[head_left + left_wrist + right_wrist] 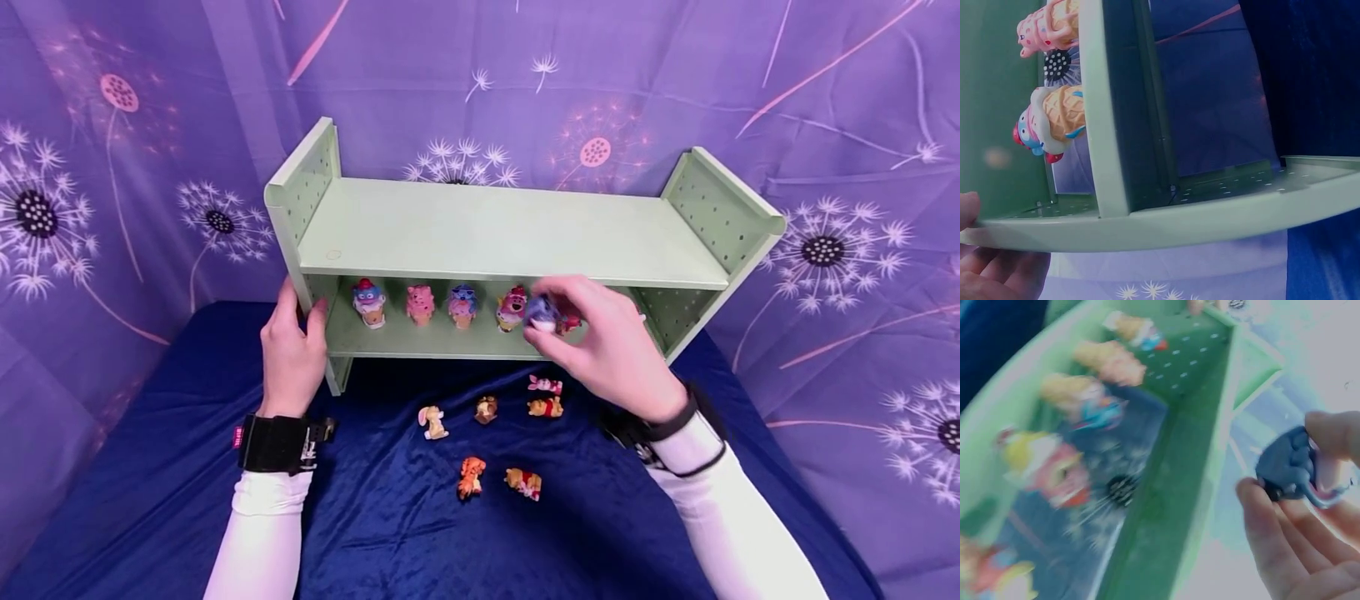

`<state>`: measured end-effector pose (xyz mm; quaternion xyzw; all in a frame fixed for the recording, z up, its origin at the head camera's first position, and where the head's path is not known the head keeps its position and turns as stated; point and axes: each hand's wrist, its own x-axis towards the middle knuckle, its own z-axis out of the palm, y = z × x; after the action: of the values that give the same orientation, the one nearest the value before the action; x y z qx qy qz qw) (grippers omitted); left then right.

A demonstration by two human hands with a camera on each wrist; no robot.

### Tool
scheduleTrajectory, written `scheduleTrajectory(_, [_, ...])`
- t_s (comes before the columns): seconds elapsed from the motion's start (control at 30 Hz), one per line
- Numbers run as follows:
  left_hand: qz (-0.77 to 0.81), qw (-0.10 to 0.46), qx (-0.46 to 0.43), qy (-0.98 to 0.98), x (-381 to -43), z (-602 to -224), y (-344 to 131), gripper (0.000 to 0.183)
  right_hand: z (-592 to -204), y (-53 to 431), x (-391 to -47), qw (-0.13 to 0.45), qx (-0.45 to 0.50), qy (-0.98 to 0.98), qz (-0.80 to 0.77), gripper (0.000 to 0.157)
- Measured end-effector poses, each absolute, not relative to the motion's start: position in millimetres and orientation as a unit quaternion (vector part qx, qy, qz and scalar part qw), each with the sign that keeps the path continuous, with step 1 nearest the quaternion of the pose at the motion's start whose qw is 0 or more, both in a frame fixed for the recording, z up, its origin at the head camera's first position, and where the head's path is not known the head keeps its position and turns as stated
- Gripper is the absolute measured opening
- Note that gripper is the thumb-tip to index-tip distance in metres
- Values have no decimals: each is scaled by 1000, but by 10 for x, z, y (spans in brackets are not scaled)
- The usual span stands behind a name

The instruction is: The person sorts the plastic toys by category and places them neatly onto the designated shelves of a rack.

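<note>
My left hand (291, 360) grips the left side panel of a pale green two-tier shelf (495, 229), thumb inside and fingers outside. Between thumb and fingers, my right hand (611, 346) pinches a small blue-grey figurine (1288, 464) in front of the lower tier, toward its right. On that tier stands a row of ice-cream-cone figurines: a blue one with a red top (369, 302), a pink one (420, 305), a blue-and-pink one (462, 306) and a pink-and-yellow one (512, 308). Farther right, a red figurine (572, 322) is partly hidden by my right hand.
On the dark blue cloth (375, 533) before the shelf lie several small figurines: a cream rabbit (432, 422), a brown owl-like one (486, 409), a pink one (546, 385), yellow bears in red (545, 407) and an orange one (471, 477). A purple dandelion-print curtain (525, 100) hangs behind.
</note>
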<state>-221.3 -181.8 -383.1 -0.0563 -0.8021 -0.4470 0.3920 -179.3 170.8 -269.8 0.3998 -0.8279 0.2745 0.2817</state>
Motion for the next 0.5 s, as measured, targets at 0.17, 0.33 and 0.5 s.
scheduleTrajectory(0.17, [-445,389,-56,-805,-2209,-3839,-1838,45,-2487,1251,-2056,295,410,-806,308,37])
scheduleTrajectory(0.33, [-447,392,-59,-802,-2213,-3835,-1836,45,-2311,772,-2319,261,394,-821,320,30])
scheduleTrajectory(0.5, [-446,395,-64,-801,-2225,-3843,-1827,45,-2159,285,-2531,185,339,-880,277,30])
